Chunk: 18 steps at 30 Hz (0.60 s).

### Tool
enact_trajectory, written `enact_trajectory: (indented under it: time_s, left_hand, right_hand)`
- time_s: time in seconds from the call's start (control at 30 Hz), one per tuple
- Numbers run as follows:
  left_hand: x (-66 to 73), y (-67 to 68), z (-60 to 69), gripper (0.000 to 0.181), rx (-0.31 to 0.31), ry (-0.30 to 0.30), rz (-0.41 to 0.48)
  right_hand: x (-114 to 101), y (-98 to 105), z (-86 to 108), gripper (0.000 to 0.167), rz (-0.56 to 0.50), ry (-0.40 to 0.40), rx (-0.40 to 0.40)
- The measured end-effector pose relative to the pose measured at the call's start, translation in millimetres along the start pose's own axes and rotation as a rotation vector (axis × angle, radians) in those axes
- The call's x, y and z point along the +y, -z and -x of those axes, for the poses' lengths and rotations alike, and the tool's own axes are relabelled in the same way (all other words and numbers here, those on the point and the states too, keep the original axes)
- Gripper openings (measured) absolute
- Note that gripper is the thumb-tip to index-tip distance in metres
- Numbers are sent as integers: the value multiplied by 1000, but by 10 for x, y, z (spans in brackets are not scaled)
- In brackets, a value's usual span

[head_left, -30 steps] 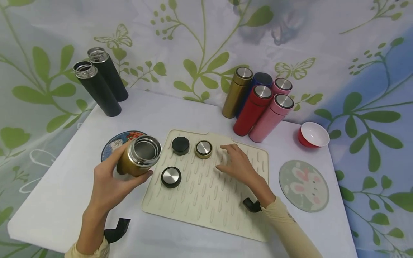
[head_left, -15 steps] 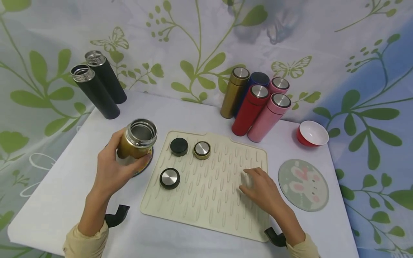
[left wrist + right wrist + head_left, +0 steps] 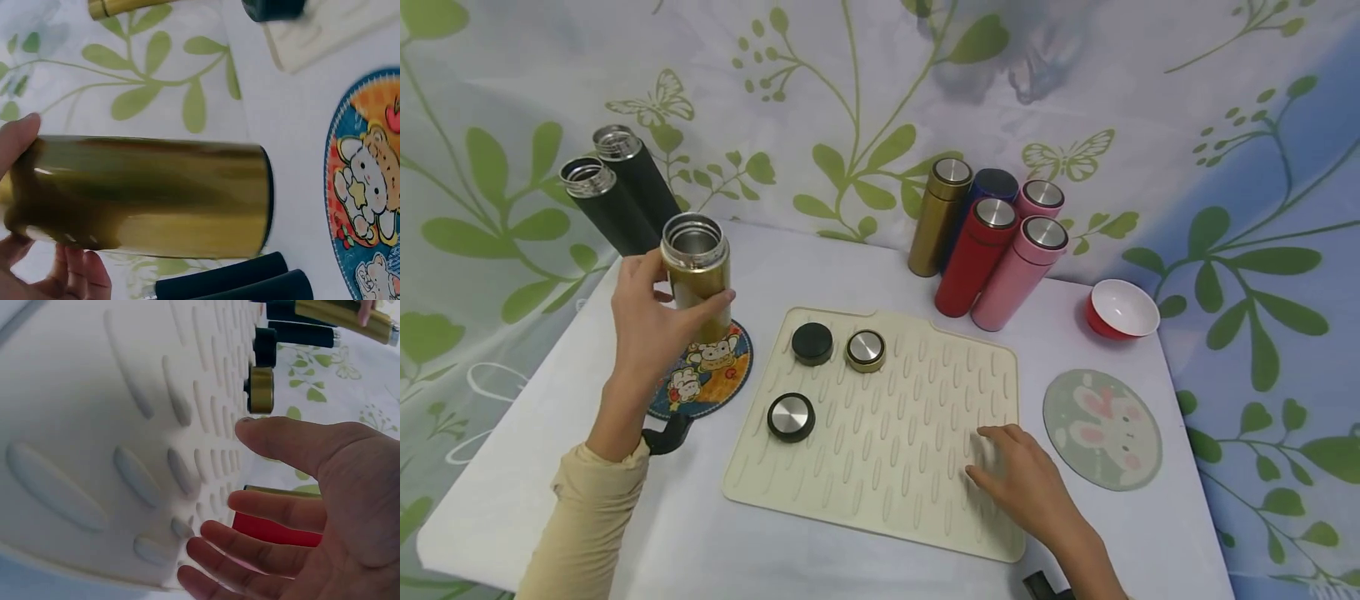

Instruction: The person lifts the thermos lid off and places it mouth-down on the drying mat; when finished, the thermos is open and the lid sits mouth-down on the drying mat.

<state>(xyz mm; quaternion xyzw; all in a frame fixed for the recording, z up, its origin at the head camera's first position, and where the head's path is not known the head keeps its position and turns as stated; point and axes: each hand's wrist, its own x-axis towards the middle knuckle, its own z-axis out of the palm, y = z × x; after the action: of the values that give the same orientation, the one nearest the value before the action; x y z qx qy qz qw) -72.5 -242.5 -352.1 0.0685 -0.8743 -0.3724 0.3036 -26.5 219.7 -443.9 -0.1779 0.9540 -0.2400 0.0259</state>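
Observation:
My left hand [image 3: 651, 321] grips a gold thermos bottle [image 3: 698, 283] around its upper body, its steel mouth bare. In the left wrist view the gold bottle [image 3: 150, 197] seems held in the air, apart from the patterned round coaster [image 3: 369, 181]. Low over the right part of the cream ribbed mat [image 3: 895, 467], my right hand [image 3: 1026, 483] holds nothing, its fingers relaxed. On that mat lie a gold-rimmed lid [image 3: 866, 350], a black lid [image 3: 812, 343] and a black lid with a steel top [image 3: 791, 417].
Two uncapped black bottles [image 3: 606, 204] stand at the back left, close behind the gold one. Several capped bottles, including a red one [image 3: 977, 254] and a pink one [image 3: 1021, 271], cluster at the back. A red bowl [image 3: 1122, 310] and a rabbit coaster [image 3: 1102, 429] sit at the right.
My left hand has carried the gold bottle away from me and slightly left, uncovering the patterned coaster. My right hand has drawn back from near the lids to the mat's right side.

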Motion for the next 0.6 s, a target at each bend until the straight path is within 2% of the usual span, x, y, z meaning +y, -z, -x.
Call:
enact_trajectory:
  time_s: [0.3, 0.47, 0.6]
  left_hand:
    - [-311, -282, -440, 63, 136, 125, -66]
    - [-410, -361, -668, 69, 168, 216, -67]
    - [-463, -403, -852, 72, 170, 254, -51]
  right_hand:
    - [-50, -26, 21, 49, 34, -12, -39]
    - [-50, -40, 30, 43, 38, -10, -42]
    - [-40, -86, 46, 43, 58, 0, -31]
